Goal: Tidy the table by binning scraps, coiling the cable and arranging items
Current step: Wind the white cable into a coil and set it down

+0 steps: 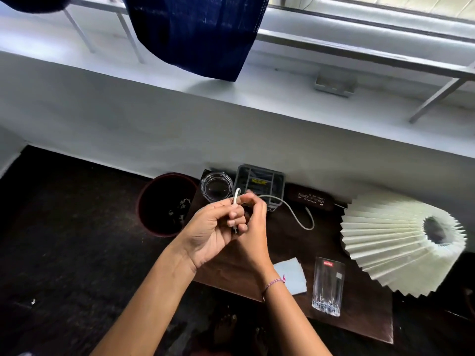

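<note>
Both hands meet above the dark wooden table. My left hand pinches a folded loop of the white cable, with the loop end poking up above my fingers. My right hand is closed on the same cable just behind it. The rest of the cable trails right over the table and ends in a small curl with a plug. A dark round bin with white scraps inside stands on the floor to the left.
Along the wall stand a glass ashtray, a grey organiser tray and a brown glasses case. A pleated white lampshade lies at right. A tall glass and a pale blue cloth sit near the front edge.
</note>
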Tool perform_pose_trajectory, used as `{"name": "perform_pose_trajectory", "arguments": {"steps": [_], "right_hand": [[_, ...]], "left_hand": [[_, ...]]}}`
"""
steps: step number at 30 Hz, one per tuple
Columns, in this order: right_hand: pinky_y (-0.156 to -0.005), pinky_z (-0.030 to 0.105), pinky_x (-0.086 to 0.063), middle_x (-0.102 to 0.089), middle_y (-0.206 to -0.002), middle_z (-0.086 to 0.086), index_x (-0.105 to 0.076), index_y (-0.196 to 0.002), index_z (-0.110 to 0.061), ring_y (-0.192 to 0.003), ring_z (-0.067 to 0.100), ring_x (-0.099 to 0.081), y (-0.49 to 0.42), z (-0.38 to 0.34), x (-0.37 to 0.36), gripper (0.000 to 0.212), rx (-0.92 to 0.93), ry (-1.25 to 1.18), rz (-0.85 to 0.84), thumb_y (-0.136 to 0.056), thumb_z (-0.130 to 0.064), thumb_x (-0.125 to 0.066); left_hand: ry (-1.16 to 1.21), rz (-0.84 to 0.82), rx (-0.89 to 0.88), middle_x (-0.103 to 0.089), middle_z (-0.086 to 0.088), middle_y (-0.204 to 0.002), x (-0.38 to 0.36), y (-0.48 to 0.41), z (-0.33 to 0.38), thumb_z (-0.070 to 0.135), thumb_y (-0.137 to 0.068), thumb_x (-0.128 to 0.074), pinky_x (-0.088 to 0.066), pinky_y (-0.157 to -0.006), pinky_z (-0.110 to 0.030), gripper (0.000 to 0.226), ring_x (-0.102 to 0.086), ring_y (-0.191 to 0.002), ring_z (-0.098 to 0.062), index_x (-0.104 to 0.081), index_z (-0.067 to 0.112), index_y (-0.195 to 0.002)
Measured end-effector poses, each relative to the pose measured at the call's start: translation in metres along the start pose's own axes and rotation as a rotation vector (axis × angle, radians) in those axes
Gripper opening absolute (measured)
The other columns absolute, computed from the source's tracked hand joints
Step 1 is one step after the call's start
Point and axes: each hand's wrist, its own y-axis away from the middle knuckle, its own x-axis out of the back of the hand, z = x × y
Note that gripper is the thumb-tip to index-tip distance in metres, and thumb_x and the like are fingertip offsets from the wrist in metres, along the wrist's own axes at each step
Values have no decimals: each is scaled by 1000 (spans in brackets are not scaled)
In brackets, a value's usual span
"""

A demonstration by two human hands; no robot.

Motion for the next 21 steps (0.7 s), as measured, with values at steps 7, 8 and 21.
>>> {"name": "perform_pose_trajectory", "arguments": {"steps": [7, 8, 21], "right_hand": [[-77, 14, -50, -64, -93, -1, -58, -99, -21, -86, -1, -62, -5, -15, -8, 25, -101, -109, -247, -90, -1, -47], [-65, 12, -47, -60, -80, -10, -56, -88, -21, -71, -9, -58, 1, -13, -12, 23, -90, -50, -249, -89, 0, -49], [-62, 11, -36, -55, -74, -8, -58, -83, -20, -68, 2, -50, 37, -45, -7, 21, 59, 205, -243, -97, -24, -43]], "left_hand": [[-37, 25, -92, -51, 4, -54, -4, -2, -2, 3, -97, -30, -49, -49, -17, 25, -46, -44, -3, -55, 2, -99], [-22, 45, -125, -59, 2, -57, -3, -4, 1, 2, -97, -29, -54, -54, -20, 26, -54, -48, -4, -54, 4, -95], [-441, 147, -370, -67, -15, -107, 29, -21, 21, 3, -99, -25, -52, -79, -17, 31, -69, -96, -15, -51, 11, -84]]}}
